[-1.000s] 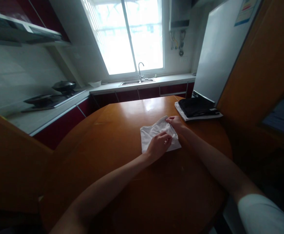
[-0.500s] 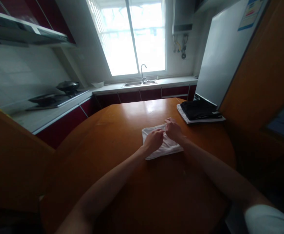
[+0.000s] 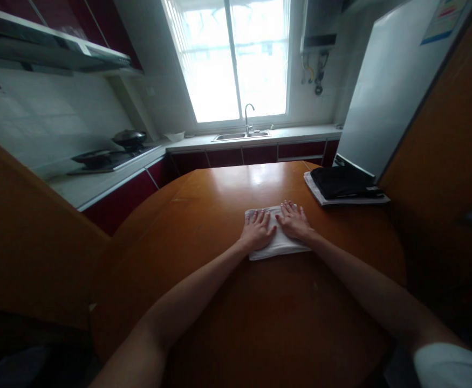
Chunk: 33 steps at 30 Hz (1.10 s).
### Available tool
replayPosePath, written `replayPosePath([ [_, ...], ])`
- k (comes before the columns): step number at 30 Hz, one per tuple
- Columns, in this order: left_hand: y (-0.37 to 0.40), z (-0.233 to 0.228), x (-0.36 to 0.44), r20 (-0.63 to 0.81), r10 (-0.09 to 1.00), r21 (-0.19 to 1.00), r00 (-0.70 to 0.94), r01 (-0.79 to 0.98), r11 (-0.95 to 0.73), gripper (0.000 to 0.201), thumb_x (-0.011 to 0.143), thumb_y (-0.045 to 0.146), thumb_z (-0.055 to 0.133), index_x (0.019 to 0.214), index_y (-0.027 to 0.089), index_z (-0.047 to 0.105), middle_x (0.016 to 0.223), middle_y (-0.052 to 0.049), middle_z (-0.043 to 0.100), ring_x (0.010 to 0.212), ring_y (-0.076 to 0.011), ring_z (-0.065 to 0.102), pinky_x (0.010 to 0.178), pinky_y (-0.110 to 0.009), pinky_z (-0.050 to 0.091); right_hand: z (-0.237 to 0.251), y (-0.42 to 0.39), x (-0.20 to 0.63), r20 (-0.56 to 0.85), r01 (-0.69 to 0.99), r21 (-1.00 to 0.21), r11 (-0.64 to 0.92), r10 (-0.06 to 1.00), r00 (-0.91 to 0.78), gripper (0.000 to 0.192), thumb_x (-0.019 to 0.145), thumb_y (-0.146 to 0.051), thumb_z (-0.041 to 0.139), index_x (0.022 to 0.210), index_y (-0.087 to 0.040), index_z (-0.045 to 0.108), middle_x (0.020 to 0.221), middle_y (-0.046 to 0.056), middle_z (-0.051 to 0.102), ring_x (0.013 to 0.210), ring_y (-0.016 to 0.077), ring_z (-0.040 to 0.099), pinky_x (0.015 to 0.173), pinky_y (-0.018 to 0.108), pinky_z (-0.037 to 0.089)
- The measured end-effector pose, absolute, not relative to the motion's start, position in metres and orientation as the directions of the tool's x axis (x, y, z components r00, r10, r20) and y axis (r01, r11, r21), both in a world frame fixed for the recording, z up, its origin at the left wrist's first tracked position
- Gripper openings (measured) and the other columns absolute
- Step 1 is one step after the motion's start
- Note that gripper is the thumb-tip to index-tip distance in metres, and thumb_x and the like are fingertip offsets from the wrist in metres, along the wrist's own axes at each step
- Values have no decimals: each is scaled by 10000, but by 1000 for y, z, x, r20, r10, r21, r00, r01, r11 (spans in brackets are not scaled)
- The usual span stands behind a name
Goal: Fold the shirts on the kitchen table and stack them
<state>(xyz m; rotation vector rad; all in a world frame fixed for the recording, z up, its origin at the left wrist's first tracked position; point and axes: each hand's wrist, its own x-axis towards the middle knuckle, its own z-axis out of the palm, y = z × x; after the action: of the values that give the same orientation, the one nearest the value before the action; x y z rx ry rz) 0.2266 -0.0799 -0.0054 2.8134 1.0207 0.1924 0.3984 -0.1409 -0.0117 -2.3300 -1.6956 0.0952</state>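
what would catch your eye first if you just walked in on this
Both hands, left hand and right hand, pressed flat side by side on a folded white cloth mid-table. Behind, the bright window glares over the sink; a dark folded stack lies at the table's right edge.

A white folded cloth [image 3: 278,245] lies flat under both palms, the left hand [image 3: 257,230] pressing its left half and the right hand [image 3: 295,222] its right half, fingers spread; its near edge shows just behind the wrists.
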Motion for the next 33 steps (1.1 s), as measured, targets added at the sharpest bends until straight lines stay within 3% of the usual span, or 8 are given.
replayPosePath([
  [5,-53,-2,220,23,718,229,696,695,-682,718,1003,597,269,1584,176,269,1676,-124,135,1550,-306,105,1219,-594,107,-13,-136,415,68,907,-273,-320,934,350,696,1030,-512,224,1595,-105,234,1678,127,116,1549,268,97,1229,534,117],
  [8,-54,3,220,93,738,213,669,710,-671,650,1016,510,312,1548,137,338,1651,-168,227,1538,-312,167,1213,-593,140,-14,-135,419,68,905,-286,-313,936,345,698,1029,-509,231,1594,-99,236,1678,127,118,1547,270,107,1228,527,137],
  [11,-76,5,223,248,616,148,747,599,-787,596,1022,447,342,1528,135,375,1637,-147,287,1537,-284,182,1236,-526,131,-16,-134,419,82,906,-302,-297,939,335,691,1030,-504,227,1587,-96,255,1675,134,138,1547,274,111,1226,525,149],
  [14,-103,1,227,229,471,126,852,454,-882,645,1022,515,335,1565,167,316,1650,-115,265,1543,-287,152,1236,-502,159,-17,-134,419,101,907,-316,-278,941,324,673,1031,-491,234,1579,-104,280,1673,134,152,1545,274,122,1224,523,155],
  [17,-119,-4,227,126,436,133,891,420,-898,714,1015,593,300,1580,157,286,1659,-138,220,1542,-325,135,1224,-526,182,-18,-134,420,105,904,-328,-274,941,323,655,1032,-472,245,1579,-113,282,1673,130,157,1545,271,123,1224,522,157],
  [21,-128,-4,216,93,419,111,903,409,-906,732,1016,610,284,1587,152,280,1665,-143,182,1543,-330,115,1230,-526,160,-16,-134,420,114,902,-336,-271,939,325,651,1031,-460,259,1573,-101,297,1670,142,165,1542,276,139,1220,521,169],
  [27,-133,2,173,100,311,149,945,294,-944,597,1035,576,311,1579,331,301,1659,-23,243,1541,-250,173,1251,-475,156,-12,-137,415,135,888,-366,-278,929,346,618,1038,-442,276,1565,-122,323,1667,142,180,1535,259,172,1219,493,176],
  [33,-122,8,133,68,223,199,972,206,-958,567,1043,515,371,1581,358,285,1668,18,192,1547,-238,136,1258,-468,173,-9,-138,413,125,873,-393,-288,924,362,595,1033,-438,323,1547,-143,370,1662,134,210,1532,256,187,1219,485,178],
])
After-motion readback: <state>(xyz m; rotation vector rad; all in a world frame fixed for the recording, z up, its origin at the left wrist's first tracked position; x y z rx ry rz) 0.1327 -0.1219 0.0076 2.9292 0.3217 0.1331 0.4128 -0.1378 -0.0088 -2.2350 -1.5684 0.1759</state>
